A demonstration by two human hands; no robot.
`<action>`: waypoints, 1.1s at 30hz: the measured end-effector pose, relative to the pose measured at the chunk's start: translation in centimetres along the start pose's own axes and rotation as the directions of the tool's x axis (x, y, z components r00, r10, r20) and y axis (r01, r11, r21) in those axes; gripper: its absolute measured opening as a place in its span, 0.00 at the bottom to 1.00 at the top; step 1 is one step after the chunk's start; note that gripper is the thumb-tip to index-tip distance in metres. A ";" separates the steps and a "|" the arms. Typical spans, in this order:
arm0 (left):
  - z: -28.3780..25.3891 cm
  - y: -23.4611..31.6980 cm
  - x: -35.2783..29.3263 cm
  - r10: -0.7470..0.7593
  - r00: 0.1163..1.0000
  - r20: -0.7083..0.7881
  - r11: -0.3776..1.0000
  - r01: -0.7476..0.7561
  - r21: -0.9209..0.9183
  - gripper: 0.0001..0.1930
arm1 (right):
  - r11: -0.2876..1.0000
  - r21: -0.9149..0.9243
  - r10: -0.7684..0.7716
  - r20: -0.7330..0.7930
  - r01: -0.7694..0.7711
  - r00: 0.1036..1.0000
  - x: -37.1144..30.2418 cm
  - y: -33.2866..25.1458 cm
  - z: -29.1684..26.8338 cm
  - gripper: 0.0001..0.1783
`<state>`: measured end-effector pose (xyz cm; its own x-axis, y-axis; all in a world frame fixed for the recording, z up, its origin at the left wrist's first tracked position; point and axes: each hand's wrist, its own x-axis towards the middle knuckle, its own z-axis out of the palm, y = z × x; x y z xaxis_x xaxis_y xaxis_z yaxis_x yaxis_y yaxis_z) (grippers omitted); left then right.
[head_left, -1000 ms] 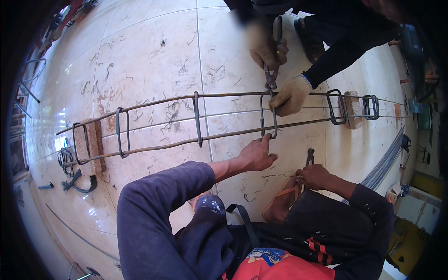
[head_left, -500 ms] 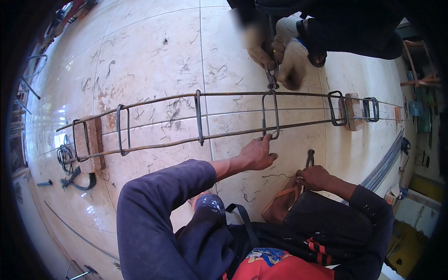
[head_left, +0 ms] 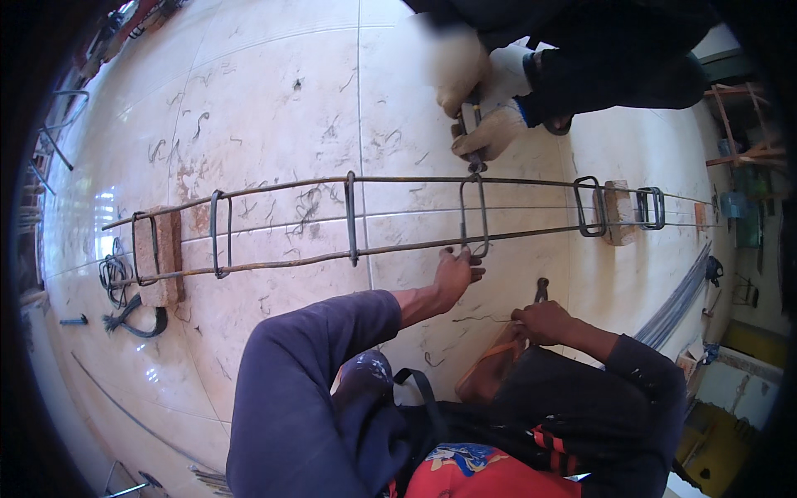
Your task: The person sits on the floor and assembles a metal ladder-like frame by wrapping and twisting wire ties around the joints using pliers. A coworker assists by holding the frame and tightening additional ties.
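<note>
A long frame of two rusty steel rods (head_left: 398,248) with several rectangular wire stirrups lies across the floor. My left hand (head_left: 457,274) is at the near rod, its fingers closed around the lower end of the middle-right stirrup (head_left: 483,212). Beside my right foot, my right hand (head_left: 544,322) is closed on a pair of pincers (head_left: 542,290), whose head sticks out beyond the fingers. A thin tie wire (head_left: 481,319) trails leftward from the same hand. Across the frame, a co-worker's gloved hands (head_left: 490,133) hold another pair of pincers (head_left: 476,162) against that stirrup's top at the far rod.
Bricks prop the frame at the left (head_left: 168,257) and right (head_left: 618,214). Wire scraps litter the tiles. A coil of wire (head_left: 137,319) and a bolt-like piece (head_left: 73,320) lie at left; a bundle of rods (head_left: 677,290) lies at right.
The co-worker's gloved hands have shifted, and their pincers now meet the stirrup's top at the far rod. My left hand's fingers have shifted at the stirrup's lower end. My right hand keeps the pincers.
</note>
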<state>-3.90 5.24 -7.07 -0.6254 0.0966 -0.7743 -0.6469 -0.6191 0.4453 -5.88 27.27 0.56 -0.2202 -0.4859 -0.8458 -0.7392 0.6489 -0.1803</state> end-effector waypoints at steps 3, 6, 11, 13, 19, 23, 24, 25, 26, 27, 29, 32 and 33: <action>-0.7 0.5 0.5 -0.099 0.978 0.184 0.982 0.125 -0.138 0.21 | 1.000 0.020 -0.020 -0.084 0.022 0.996 0.4 -0.8 -1.6 0.20; -1.7 0.2 1.6 -0.088 0.965 0.247 0.989 0.114 -0.095 0.21 | 0.993 0.112 0.003 -0.251 0.026 0.968 0.7 -1.3 -3.4 0.20; -2.3 -0.3 2.7 -0.030 0.982 0.185 0.999 0.034 -0.020 0.15 | 0.979 0.205 0.071 -0.272 -0.014 0.960 0.7 -2.0 -5.7 0.19; -2.1 -0.8 3.9 -0.031 0.987 0.160 0.999 0.025 0.042 0.12 | 0.982 0.188 0.042 -0.312 0.018 0.949 0.7 -2.0 -5.4 0.19; 1.2 -3.5 7.3 0.096 0.995 -0.021 0.985 -0.092 0.149 0.08 | 0.972 0.232 0.008 -0.219 0.044 0.976 1.0 -2.4 -4.7 0.20; 1.1 -2.7 7.2 0.053 0.997 0.057 0.988 -0.061 0.141 0.06 | 0.971 0.233 0.003 -0.223 0.050 0.975 0.6 -2.5 -4.2 0.20; 0.8 -2.6 7.0 0.040 0.997 0.069 0.988 -0.050 0.144 0.06 | 0.969 0.243 0.003 -0.228 0.054 0.974 0.5 -2.5 -3.9 0.20; 0.6 -2.5 7.0 0.030 0.995 0.091 0.991 -0.041 0.128 0.06 | 0.966 0.253 0.002 -0.232 0.059 0.973 0.4 -2.4 -3.7 0.20; 0.6 -2.4 7.0 0.020 0.993 0.115 0.993 -0.033 0.111 0.06 | 0.965 0.259 0.020 -0.216 0.037 0.976 0.1 -2.3 -3.6 0.20; 0.5 -2.1 7.0 0.012 0.991 0.133 0.995 -0.025 0.096 0.06 | 0.964 0.265 0.033 -0.201 0.022 0.979 -0.1 -2.2 -3.8 0.20; 0.6 -2.0 6.7 -0.004 0.990 0.138 0.996 -0.008 0.088 0.05 | 0.963 0.271 0.042 -0.189 0.011 0.981 -0.3 -2.1 -3.5 0.20; 0.1 -2.0 6.9 -0.019 0.989 0.145 0.998 0.010 0.065 0.05 | 0.965 0.260 0.016 -0.216 0.042 0.976 -0.2 -2.1 -3.4 0.20; 0.1 -1.8 6.7 -0.042 0.988 0.148 0.998 0.036 0.043 0.07 | 0.965 0.258 0.011 -0.227 0.050 0.974 -0.2 -2.0 -3.3 0.20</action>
<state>-6.97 7.12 -13.03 -0.6556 0.2368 -0.7170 -0.6869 -0.5814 0.4360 -6.49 24.13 2.73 -0.3672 -0.5992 -0.7114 -0.5598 0.7532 -0.3454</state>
